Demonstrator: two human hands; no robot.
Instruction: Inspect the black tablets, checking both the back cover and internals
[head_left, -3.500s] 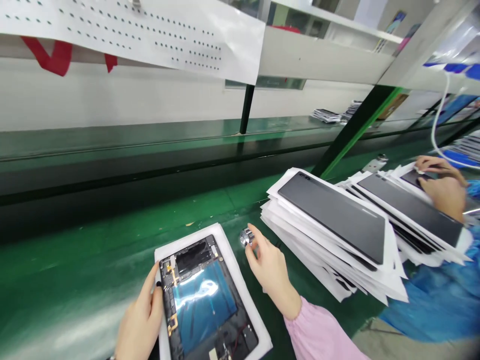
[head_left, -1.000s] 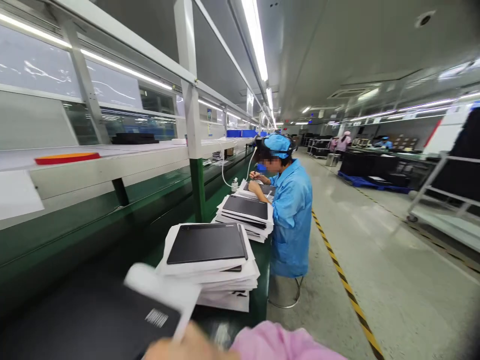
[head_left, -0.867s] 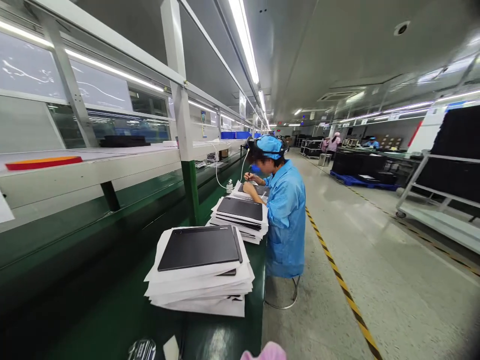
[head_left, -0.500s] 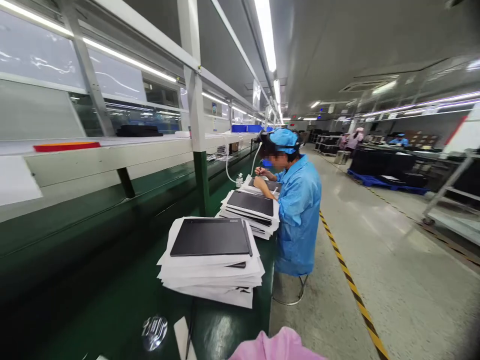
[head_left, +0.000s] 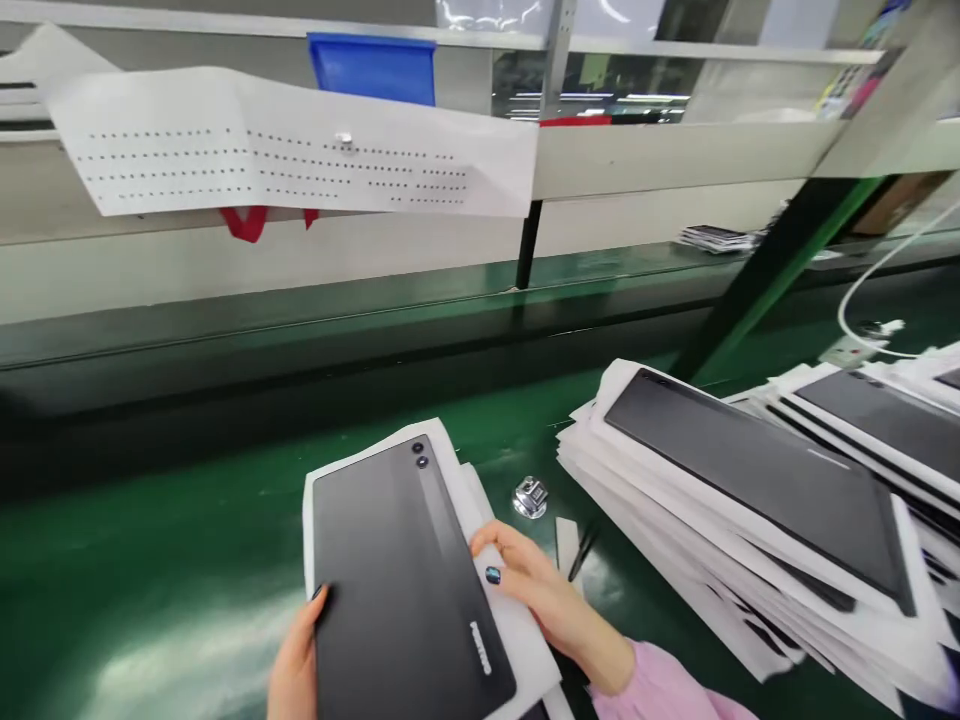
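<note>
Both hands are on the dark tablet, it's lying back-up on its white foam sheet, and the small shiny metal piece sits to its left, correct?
Not quite: the head view shows the metal piece right of the tablet. Left hand, right hand, foam sheet are as stated.

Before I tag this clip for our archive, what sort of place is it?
Probably an electronics assembly line: a green bench, stacks of dark tablets on white foam sheets, and a tablet back between the worker's hands.

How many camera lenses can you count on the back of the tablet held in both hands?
2. Both sit side by side near the far corner of the tablet, one just beyond the other. The left hand and right hand grip its long edges, away from them.
</note>
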